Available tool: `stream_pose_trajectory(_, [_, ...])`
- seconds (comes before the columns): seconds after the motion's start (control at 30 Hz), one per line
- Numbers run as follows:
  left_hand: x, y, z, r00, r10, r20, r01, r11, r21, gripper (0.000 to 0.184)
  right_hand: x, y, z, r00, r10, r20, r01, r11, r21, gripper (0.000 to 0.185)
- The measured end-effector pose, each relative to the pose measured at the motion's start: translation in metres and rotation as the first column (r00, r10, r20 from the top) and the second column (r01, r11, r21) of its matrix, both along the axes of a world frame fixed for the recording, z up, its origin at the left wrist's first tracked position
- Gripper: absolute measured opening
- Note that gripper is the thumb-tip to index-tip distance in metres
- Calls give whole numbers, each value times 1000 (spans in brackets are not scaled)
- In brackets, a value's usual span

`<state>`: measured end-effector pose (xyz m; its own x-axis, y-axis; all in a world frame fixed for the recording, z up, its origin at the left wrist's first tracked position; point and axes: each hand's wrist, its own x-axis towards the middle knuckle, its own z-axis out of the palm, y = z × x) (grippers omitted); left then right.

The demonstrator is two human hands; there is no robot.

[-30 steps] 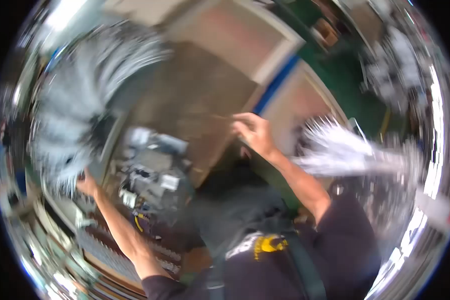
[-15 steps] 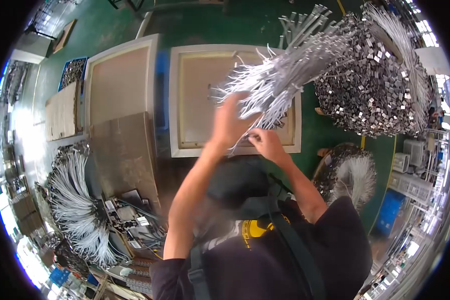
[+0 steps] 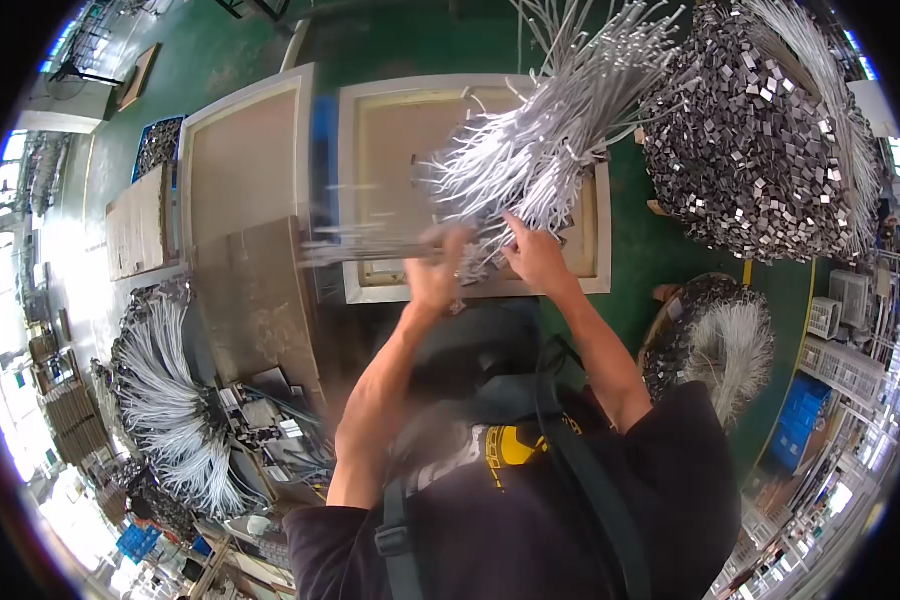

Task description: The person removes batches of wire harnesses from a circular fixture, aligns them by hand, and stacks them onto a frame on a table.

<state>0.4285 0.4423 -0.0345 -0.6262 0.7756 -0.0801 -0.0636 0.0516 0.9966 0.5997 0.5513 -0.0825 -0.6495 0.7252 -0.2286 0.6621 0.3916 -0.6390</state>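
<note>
A large bundle of white cables lies across the framed board, with loose ends spread toward me. My left hand is closed around a few thin cables, smeared by motion and pointing out to the left above the board. At the near edge of the bundle is my right hand. Its index finger stretches onto the cable ends and the thumb sits apart from it; the other fingers are curled. Small dark metallic pieces show between the two hands, partly hidden.
The pale framed board lies in front of me, with a second framed board and a cardboard sheet to its left. A big heap of cables with metal ends stands at right. More cable coils lie lower left and lower right.
My left hand has come down from the bundle toward me and now holds cables pointing left. My right hand has moved slightly forward, its index finger now extended onto the bundle.
</note>
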Motion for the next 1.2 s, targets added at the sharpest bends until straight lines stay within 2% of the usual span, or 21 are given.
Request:
stream_pose_trajectory(0.07, [-27,-23,21,986,132,99,-133,991,2,39,-1,-3,-11,996,-3,91,-4,997,78,51])
stream_pose_trajectory(0.1, [-43,-39,25,985,155,69,-160,984,82,42,-5,-1,-15,984,-24,177,-6,986,167,54])
stream_pose_trajectory(0.17, [-68,-66,53,962,256,91,-271,924,270,46,-8,-7,-13,981,-16,192,-12,990,143,50])
stream_pose_trajectory(0.23, [-89,-85,84,946,324,-19,-293,875,385,46,-13,-6,-21,968,-16,250,-18,991,135,48])
stream_pose_trajectory(0.37, [-125,-102,96,876,480,-46,-442,837,322,46,-45,-20,1,964,165,207,-179,983,49,46])
stream_pose_trajectory(0.43, [-139,-110,98,839,541,-50,-502,807,312,46,-64,-25,3,966,176,187,-182,983,14,39])
stream_pose_trajectory(0.5, [-145,-113,99,884,461,-84,-434,873,224,45,-83,-23,-2,974,221,49,-223,974,43,32])
stream_pose_trajectory(0.53, [-143,-113,100,914,397,-79,-371,900,230,44,-92,-22,-1,989,114,-95,-136,954,-268,24])
stream_pose_trajectory(0.57, [-145,-117,87,928,334,-164,-299,932,207,42,-96,-22,2,987,128,-101,-151,953,-262,24])
stream_pose_trajectory(0.63, [-141,-120,67,927,345,-144,-313,927,209,41,-100,-25,15,925,-114,-361,-191,683,-705,18])
stream_pose_trajectory(0.7, [-144,-127,63,925,357,-134,-325,921,214,40,-90,-24,12,910,-64,-409,-267,665,-697,18])
stream_pose_trajectory(0.77, [-153,-137,74,878,478,-34,-465,867,181,42,-78,-21,-10,951,15,-309,-213,758,-616,15])
stream_pose_trajectory(0.8, [-163,-145,78,864,503,-25,-486,846,219,44,-70,-20,-25,972,-12,-234,-111,857,-503,25])
stream_pose_trajectory(0.83, [-171,-153,90,851,524,-33,-505,835,220,44,-55,-16,-50,987,157,-40,-158,987,-33,50])
stream_pose_trajectory(0.87, [-180,-159,109,830,556,-35,-533,811,242,46,-48,-14,-50,965,190,179,-196,981,14,67])
stream_pose_trajectory(0.9, [-189,-168,125,808,589,-38,-559,785,267,47,-49,-18,-32,921,212,325,-241,969,49,70])
stream_pose_trajectory(0.97, [-212,-197,145,874,484,34,-460,806,373,41,-54,-23,-15,945,182,271,-168,983,-76,68])
stream_pose_trajectory(1.03, [-228,-219,166,865,502,16,-475,807,350,40,-54,-26,-25,946,245,210,-221,966,-132,65])
stream_pose_trajectory(1.13, [-261,-253,171,955,295,-36,-266,902,340,33,-67,-38,-34,904,378,198,-353,924,-151,59])
stream_pose_trajectory(1.17, [-270,-262,158,949,313,-36,-283,896,343,33,-72,-44,-34,858,449,248,-432,894,-123,56])
stream_pose_trajectory(1.2, [-277,-270,143,892,445,-80,-426,887,178,29,-82,-51,-25,833,462,303,-429,887,-173,53])
